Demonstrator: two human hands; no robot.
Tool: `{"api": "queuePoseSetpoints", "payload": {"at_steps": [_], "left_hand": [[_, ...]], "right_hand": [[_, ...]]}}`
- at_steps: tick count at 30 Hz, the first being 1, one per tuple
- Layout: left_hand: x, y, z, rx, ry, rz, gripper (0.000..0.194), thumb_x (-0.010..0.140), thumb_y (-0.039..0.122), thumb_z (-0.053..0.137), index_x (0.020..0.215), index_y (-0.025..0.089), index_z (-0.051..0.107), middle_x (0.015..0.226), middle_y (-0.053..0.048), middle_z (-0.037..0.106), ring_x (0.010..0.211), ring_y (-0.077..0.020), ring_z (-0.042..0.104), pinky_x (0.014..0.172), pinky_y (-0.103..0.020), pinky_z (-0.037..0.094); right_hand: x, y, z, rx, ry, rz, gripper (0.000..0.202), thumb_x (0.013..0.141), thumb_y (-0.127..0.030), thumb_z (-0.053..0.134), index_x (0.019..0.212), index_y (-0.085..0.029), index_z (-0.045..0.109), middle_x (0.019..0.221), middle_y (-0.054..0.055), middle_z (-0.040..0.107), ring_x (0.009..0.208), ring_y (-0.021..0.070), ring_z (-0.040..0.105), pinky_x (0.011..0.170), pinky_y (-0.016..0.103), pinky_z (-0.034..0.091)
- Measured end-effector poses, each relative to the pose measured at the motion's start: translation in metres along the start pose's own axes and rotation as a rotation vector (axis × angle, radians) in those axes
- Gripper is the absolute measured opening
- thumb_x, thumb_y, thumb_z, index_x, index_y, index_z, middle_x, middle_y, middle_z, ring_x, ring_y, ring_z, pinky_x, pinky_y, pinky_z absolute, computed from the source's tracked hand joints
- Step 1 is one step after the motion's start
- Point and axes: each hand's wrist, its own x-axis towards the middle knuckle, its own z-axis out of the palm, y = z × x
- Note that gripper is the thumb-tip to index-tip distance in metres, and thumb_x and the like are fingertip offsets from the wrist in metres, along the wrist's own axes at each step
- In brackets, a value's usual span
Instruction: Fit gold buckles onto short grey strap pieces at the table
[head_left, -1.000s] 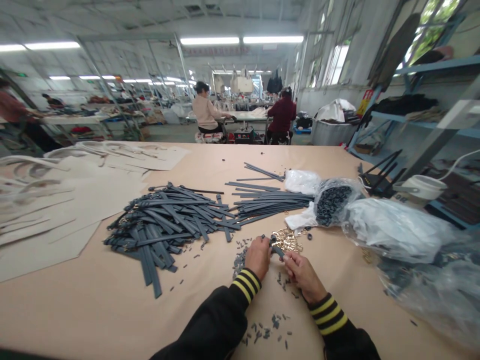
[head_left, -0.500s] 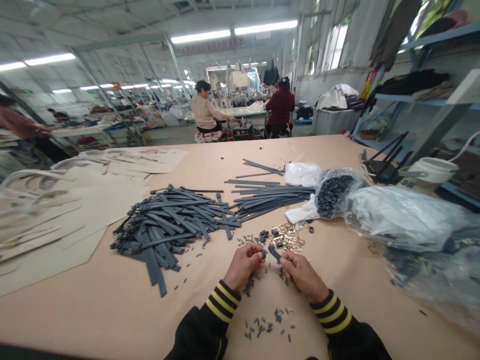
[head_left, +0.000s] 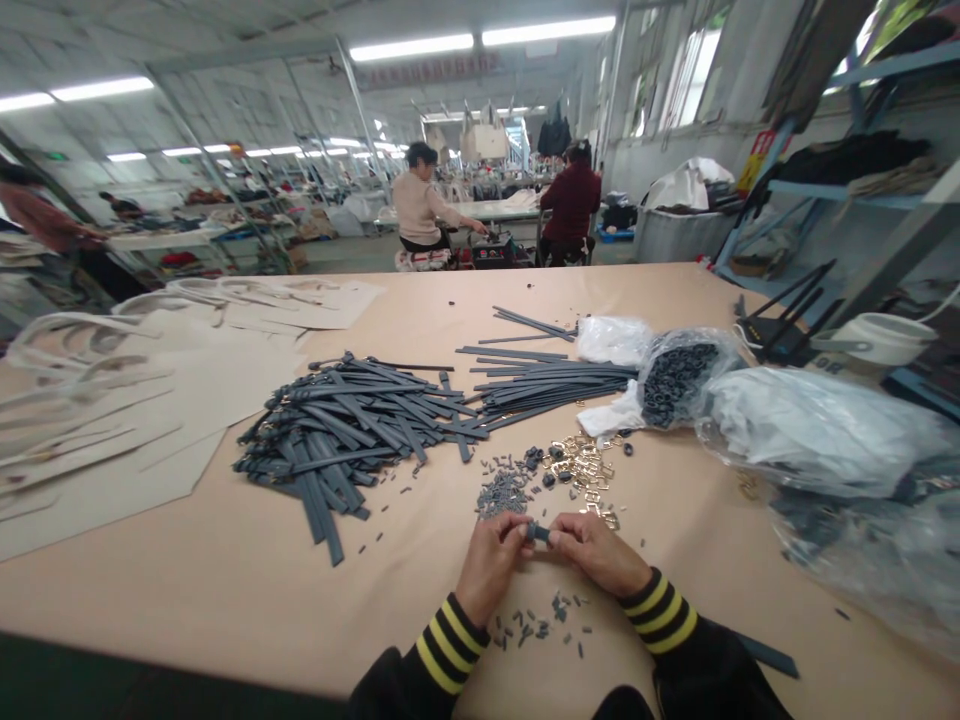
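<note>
My left hand and my right hand meet over the tan table, fingertips together on a small dark grey strap piece. Both hands pinch it, one from each side. Just beyond them lie a heap of small grey bits and a cluster of gold metal buckles. A big pile of dark grey straps lies to the left of the hands. More small grey bits are scattered between my wrists.
Neat grey straps and plastic bags, one holding dark rings, lie at the right. Beige cut panels cover the left. Two people sit at a far table. Shelving stands right.
Both hands have drawn back toward me and come closer together. The strap piece, earlier held angled in the right hand, is now pinched between both hands.
</note>
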Motion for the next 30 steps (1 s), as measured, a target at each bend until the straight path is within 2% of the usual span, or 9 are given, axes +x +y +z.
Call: {"api": "queuePoseSetpoints", "payload": {"at_steps": [4,9,11,14,17,20,24,27,30], "left_hand": [[-0.011,0.000,-0.001,0.119,0.053,0.098,0.027,0.077,0.036,0.048,0.082,0.014,0.062,0.067,-0.004,0.059,0.065,-0.0159,0.055,0.061,-0.027,0.044],[-0.008,-0.001,-0.004,0.217,0.075,0.178,0.026,0.075,0.036,0.050,0.074,0.015,0.065,0.075,-0.005,0.059,0.073,-0.0176,0.054,0.066,-0.028,0.043],[-0.006,-0.004,-0.003,0.192,0.042,0.162,0.027,0.076,0.037,0.049,0.071,0.015,0.064,0.075,-0.005,0.058,0.070,-0.0164,0.053,0.063,-0.026,0.043],[-0.006,-0.011,0.000,0.065,-0.033,0.053,0.026,0.075,0.038,0.050,0.073,0.014,0.060,0.065,-0.002,0.055,0.058,-0.0127,0.050,0.054,-0.024,0.042],[-0.008,-0.013,0.005,-0.082,-0.016,-0.005,0.023,0.073,0.037,0.054,0.077,0.015,0.051,0.058,0.003,0.051,0.050,-0.0103,0.049,0.049,-0.022,0.040],[-0.010,-0.010,0.006,-0.059,-0.052,0.001,0.023,0.073,0.038,0.055,0.075,0.016,0.047,0.053,0.005,0.049,0.044,-0.0081,0.045,0.044,-0.019,0.036],[-0.012,-0.009,0.003,-0.038,-0.191,-0.050,0.028,0.076,0.041,0.049,0.070,0.014,0.050,0.052,0.003,0.050,0.043,-0.0070,0.044,0.043,-0.019,0.036],[-0.011,-0.010,0.005,-0.091,-0.181,-0.085,0.030,0.078,0.042,0.046,0.067,0.014,0.048,0.049,0.003,0.048,0.041,-0.0060,0.041,0.041,-0.018,0.034],[-0.007,-0.005,0.011,-0.121,-0.139,-0.042,0.029,0.079,0.040,0.045,0.066,0.014,0.046,0.050,0.004,0.047,0.042,-0.0054,0.041,0.043,-0.017,0.034]], "right_hand": [[0.001,-0.003,0.007,0.006,0.006,-0.018,0.025,0.080,-0.029,0.043,0.060,-0.015,0.047,0.052,-0.005,0.039,0.049,0.0082,0.036,0.048,0.020,0.027],[-0.001,0.002,0.011,0.030,-0.013,-0.062,0.027,0.084,-0.033,0.040,0.063,-0.016,0.045,0.054,-0.005,0.041,0.050,0.0085,0.038,0.050,0.020,0.031],[-0.001,0.005,0.013,0.032,-0.009,-0.092,0.029,0.085,-0.034,0.037,0.063,-0.017,0.043,0.054,-0.005,0.041,0.051,0.0087,0.038,0.051,0.021,0.032],[-0.001,0.008,0.017,0.002,0.014,-0.095,0.030,0.087,-0.037,0.034,0.065,-0.018,0.041,0.054,-0.005,0.041,0.051,0.0092,0.041,0.052,0.021,0.033],[0.000,0.007,0.021,-0.032,0.051,-0.036,0.025,0.088,-0.038,0.030,0.086,-0.017,0.045,0.055,-0.004,0.046,0.050,0.0105,0.045,0.052,0.022,0.034],[-0.001,0.002,0.023,-0.085,0.046,-0.057,0.028,0.089,-0.036,0.031,0.107,-0.017,0.040,0.066,0.000,0.056,0.060,0.0135,0.053,0.057,0.024,0.037],[-0.003,-0.003,0.022,-0.151,-0.014,-0.105,0.022,0.088,-0.032,0.033,0.088,-0.018,0.049,0.068,0.001,0.061,0.063,0.0134,0.056,0.057,0.022,0.037],[-0.005,-0.005,0.013,-0.247,0.011,-0.114,0.020,0.085,-0.029,0.038,0.074,-0.018,0.051,0.058,-0.001,0.056,0.054,0.0110,0.051,0.054,0.021,0.036],[-0.008,-0.004,-0.005,-0.244,-0.026,-0.125,0.019,0.085,-0.025,0.039,0.072,-0.017,0.052,0.052,-0.003,0.053,0.048,0.0088,0.048,0.053,0.020,0.036]]}}
